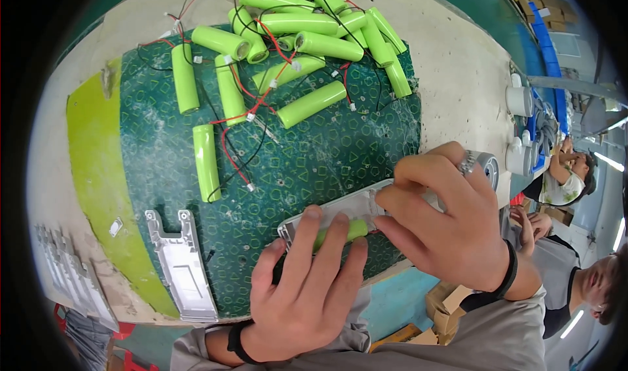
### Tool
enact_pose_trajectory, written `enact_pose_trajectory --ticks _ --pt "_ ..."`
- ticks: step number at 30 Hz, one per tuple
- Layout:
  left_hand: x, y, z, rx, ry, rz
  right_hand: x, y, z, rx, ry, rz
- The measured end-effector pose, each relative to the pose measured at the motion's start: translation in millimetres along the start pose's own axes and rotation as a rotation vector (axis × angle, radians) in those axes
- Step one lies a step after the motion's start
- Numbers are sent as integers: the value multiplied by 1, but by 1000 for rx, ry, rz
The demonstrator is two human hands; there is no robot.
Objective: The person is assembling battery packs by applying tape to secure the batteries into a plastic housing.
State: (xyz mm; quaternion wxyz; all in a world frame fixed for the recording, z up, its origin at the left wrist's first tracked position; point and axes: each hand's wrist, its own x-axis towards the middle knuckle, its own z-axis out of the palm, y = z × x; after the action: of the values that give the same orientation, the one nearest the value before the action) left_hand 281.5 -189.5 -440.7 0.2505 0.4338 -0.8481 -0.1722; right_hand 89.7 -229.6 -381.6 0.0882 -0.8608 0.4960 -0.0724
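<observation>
My left hand (pixel 304 292) lies over a light grey plastic housing (pixel 340 207) near the mat's front edge. Its fingers press across a green cylindrical battery (pixel 356 229) inside the housing, and its thumb is hidden. At the housing's right end, my right hand (pixel 438 220) has curled fingers, with thumb and index fingertips close to the inner wall. A short bit of red wire (pixel 375 231) shows between the battery and the right thumb. Whatever the right fingertips pinch is too small to make out.
Many green batteries (pixel 314 104) with red and black wires are heaped across the far mat (pixel 360 155). Another grey housing part (pixel 182 273) lies at left, beside several stacked ones (pixel 72 273). A grey round object (pixel 485 168) stands behind my right hand. Two people (pixel 569 273) sit at right.
</observation>
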Motion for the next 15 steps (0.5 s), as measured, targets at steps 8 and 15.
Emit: enact_pose_trajectory --ticks 8,15 --pt "1 -2 -16 -185 8 -43 -41 20 -56 52 28 333" --pt "4 8 -37 20 24 -6 -68 25 -49 322 98 400"
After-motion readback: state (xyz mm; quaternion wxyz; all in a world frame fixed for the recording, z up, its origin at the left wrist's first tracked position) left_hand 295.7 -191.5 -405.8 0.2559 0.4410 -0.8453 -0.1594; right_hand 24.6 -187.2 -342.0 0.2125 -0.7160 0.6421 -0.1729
